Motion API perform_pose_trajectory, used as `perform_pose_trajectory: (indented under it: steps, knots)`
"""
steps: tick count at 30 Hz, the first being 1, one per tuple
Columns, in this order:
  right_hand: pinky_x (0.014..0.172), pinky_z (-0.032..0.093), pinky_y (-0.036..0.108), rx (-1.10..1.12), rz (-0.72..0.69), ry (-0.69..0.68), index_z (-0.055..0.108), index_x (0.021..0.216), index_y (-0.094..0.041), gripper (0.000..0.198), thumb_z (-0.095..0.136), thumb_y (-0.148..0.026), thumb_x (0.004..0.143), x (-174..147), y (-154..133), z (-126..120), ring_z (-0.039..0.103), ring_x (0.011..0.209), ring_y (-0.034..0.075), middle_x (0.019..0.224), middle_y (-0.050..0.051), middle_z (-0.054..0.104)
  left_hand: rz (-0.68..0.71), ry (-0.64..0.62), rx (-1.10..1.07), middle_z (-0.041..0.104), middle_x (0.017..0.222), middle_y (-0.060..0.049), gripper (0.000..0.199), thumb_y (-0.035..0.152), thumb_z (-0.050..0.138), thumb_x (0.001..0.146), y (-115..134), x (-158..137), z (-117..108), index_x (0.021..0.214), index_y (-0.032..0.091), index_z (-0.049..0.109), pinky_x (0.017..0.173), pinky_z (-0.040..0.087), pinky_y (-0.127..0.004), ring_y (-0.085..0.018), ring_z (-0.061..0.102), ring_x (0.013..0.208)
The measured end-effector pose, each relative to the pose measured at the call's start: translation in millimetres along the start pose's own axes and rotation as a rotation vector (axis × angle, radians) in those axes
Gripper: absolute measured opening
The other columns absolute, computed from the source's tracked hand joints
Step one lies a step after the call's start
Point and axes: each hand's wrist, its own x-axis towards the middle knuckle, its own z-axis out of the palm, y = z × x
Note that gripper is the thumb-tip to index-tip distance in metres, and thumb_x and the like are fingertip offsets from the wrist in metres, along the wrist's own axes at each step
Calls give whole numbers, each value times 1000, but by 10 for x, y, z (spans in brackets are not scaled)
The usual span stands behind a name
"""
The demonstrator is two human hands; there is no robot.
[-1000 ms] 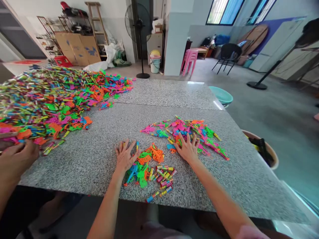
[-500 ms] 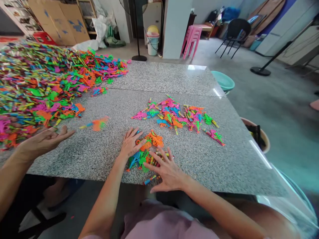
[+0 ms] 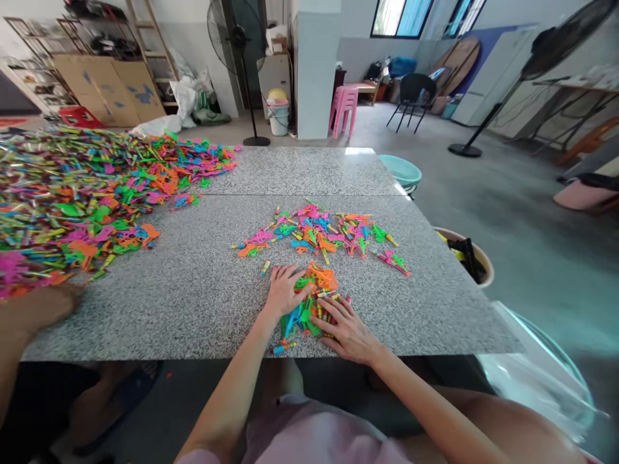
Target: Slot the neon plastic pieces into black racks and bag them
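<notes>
A left hand [image 3: 285,293] and a right hand [image 3: 349,332] on a small pile of toys [image 3: 323,278].
Both hands are open with fingers spread, one on each side of the pile, near the front edge of the gray counter [image 3: 207,277]. A short tube [image 3: 265,267] lies just beside the left fingers. More loose toys [image 3: 314,233] lie past the pile. Another person's hand [image 3: 53,308], blurry, is by the big heap [image 3: 97,193].
</notes>
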Motion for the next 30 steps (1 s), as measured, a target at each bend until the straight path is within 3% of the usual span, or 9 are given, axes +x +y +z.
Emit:
perform_pose_trajectory:
  steps: [6,11,13,17,20,23,28,30]
  knots:
    - [113,19,64,-42,129,69,38,149,-28,68,56,-54,89,-2,11,26,14,147,37,156,13,31,-239,113,10,40,151,-14,58,61,45,91,-205,37,-33,133,23,58,111,20,-65,-41,25,143]
    - [114,15,64,-10,225,82,34,151,-24,74,50,-61,89,-26,6,14,13,147,36,157,14,29,-118,-31,-62,40,152,-11,58,58,43,93,-254,47,-6,137,22,54,116,27,-47,-29,32,143]
    - [115,14,64,13,272,115,35,150,-23,67,47,-56,92,18,74,-45,14,147,34,157,13,29,-92,-62,-78,34,156,-9,59,57,38,95,-227,5,-66,143,23,47,117,25,-48,-28,28,145]
    - [116,23,55,54,355,160,40,146,-21,50,42,-34,98,391,358,-165,21,146,29,154,11,34,-63,-113,-76,18,162,-9,66,62,34,95,-206,-324,-318,151,28,32,116,15,-60,-33,13,149]
    - [112,34,44,103,308,63,47,141,-18,45,43,-27,97,781,543,-135,30,142,25,150,12,40,52,-224,-27,10,163,-13,93,76,48,81,-182,-739,-422,155,28,18,114,15,-66,-41,8,148]
    - [110,37,42,138,304,-38,47,140,-17,43,41,-27,99,969,592,-61,40,135,24,147,11,45,79,-240,85,8,162,-19,117,82,60,66,-101,-1041,-344,156,22,13,112,17,-67,-46,8,146]
    - [113,30,50,112,363,97,39,145,-21,47,41,-35,100,576,424,-301,30,140,29,149,11,40,76,-124,161,11,160,-23,119,81,57,70,81,-1074,-124,156,15,8,114,18,-63,-43,11,147]
    - [106,38,45,166,313,94,43,140,-21,45,43,-40,99,289,283,-458,42,130,26,139,13,47,72,-91,159,11,160,-23,113,78,54,75,127,-1033,-73,156,15,7,114,18,-63,-42,11,147]
